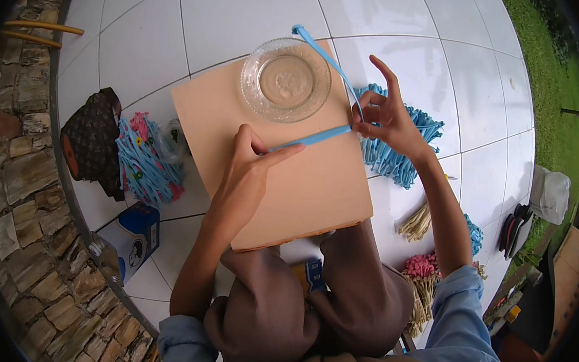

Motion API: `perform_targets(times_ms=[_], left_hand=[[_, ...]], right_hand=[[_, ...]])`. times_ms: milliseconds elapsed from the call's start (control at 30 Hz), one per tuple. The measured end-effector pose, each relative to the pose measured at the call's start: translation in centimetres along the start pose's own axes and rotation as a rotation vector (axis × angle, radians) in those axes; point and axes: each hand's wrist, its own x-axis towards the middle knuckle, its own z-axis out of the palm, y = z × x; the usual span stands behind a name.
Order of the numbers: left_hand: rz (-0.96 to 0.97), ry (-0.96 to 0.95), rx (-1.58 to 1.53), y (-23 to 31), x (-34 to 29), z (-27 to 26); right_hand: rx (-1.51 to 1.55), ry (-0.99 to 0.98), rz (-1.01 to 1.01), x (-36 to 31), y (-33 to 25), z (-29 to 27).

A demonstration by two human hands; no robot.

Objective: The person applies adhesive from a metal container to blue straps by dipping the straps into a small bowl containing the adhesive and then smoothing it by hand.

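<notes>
A flat light-blue strip (327, 136) is stretched level between my hands, above a tan board (290, 188). My left hand (238, 175) is closed on its left end, with the index finger lying along the strip. Thumb and fingertips of my right hand (390, 118) pinch it farther right, one finger raised. From there the strip bends upward, and its free, folded-looking end rises past the rim of a clear glass dish (248, 89) on the board's far part. Beneath and beside my right hand lies a heap of blue strips (397, 162), partly hidden.
Left on the white tiles (391, 3) sit a bundle of blue and pink strips (141, 158), a brown patterned bag (89, 146) and a blue box (137, 230). Bundles of pink-topped stalks (422, 266) lie by my right forearm. A stone wall (36, 248) borders the left.
</notes>
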Motion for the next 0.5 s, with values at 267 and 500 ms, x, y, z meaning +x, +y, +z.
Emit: perform_targets(times_ms=[267,500], left_hand=[[0.006,-0.057,0.096,-0.2,0.0,0.1],[0.137,-0.077,0.426,0.4,0.3,0.5]], right_hand=[[-0.002,-0.031,0.012,0.2,0.0,-0.3],[0.122,-0.045,-0.017,-0.3,1.4,-0.8]])
